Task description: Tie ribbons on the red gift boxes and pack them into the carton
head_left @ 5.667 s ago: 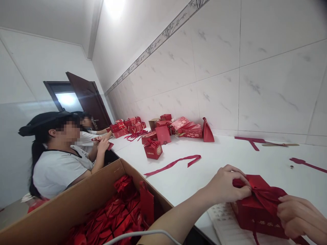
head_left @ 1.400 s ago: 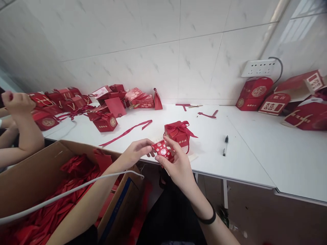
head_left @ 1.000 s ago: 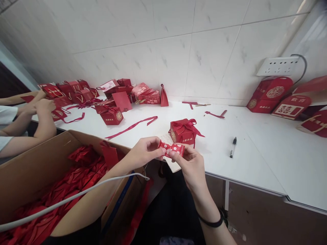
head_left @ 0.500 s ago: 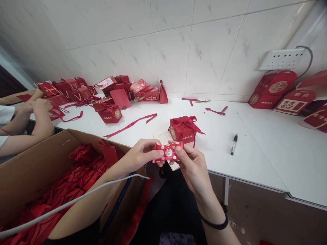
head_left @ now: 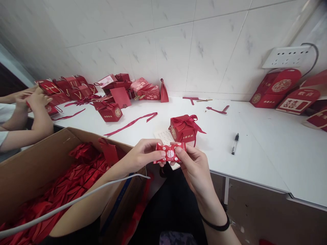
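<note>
A small red wrapped candy (head_left: 170,154) with a white round emblem is pinched between both my hands, in front of the table's edge. My left hand (head_left: 146,154) grips its left end, thumb on top. Around its right end my right hand (head_left: 192,165) is closed, the thumb pressing the printed face. Just beyond the candy stands a red gift box (head_left: 184,127) with a ribbon bow and a rope handle. A white printed sheet or booklet (head_left: 163,136) lies partly under that box.
An open cardboard box (head_left: 66,134) full of red ribboned pieces is at my left, a white cable (head_left: 102,185) crossing it. Gift boxes (head_left: 109,112) line the wall; a loose ribbon (head_left: 133,123) and a pen (head_left: 235,143) lie on the table. A co-worker's hands (head_left: 38,98) work at far left.
My hands and the candy keep nearly the same pose, with a slight shift of the view. The co-worker's hands at far left have moved a little.
</note>
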`<state>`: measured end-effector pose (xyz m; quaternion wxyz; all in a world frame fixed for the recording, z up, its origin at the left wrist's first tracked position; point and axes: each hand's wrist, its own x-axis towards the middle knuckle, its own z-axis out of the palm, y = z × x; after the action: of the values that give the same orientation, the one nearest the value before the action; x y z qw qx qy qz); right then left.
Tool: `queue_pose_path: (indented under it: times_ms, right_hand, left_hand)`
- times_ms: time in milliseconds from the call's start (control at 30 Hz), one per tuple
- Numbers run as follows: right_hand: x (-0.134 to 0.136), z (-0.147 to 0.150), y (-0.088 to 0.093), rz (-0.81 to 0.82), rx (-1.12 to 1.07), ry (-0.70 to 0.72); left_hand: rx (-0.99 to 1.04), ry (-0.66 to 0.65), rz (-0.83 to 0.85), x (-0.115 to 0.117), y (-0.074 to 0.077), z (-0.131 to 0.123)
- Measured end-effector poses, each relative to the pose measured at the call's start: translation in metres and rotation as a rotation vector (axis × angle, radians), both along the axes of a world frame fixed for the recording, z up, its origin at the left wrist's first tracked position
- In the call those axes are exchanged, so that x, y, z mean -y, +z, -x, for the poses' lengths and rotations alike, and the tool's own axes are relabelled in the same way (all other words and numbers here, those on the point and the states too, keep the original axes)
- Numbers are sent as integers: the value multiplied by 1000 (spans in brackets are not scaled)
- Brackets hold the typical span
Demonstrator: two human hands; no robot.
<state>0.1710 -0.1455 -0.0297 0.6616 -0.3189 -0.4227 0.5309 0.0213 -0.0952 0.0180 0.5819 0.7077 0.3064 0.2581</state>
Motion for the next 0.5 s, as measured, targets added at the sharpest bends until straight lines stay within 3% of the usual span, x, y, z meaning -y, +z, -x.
queue_pose_path:
  times_ms: [100, 200, 267, 333, 433, 500]
  right_hand:
    - [-2, -3, 2, 5, 33, 0]
    - [0, -6, -3, 4, 240, 20]
    - [5, -5, -21, -10, 473, 80]
    - [8, -2, -52, -32, 661, 214]
    - [-1, 3, -108, -38, 798, 342]
    - [-15, 3, -132, 11, 873, 287]
  left_hand:
    - [13, -8, 0, -1, 1, 2]
    - [-86, -101, -56, -10, 2, 12]
    - [-213, -235, -113, -21, -1, 20]
    - [-278, -285, -139, -37, -11, 25]
    - [-274, 22, -190, -65, -40, 25]
    - [-341, 203, -267, -80, -61, 22]
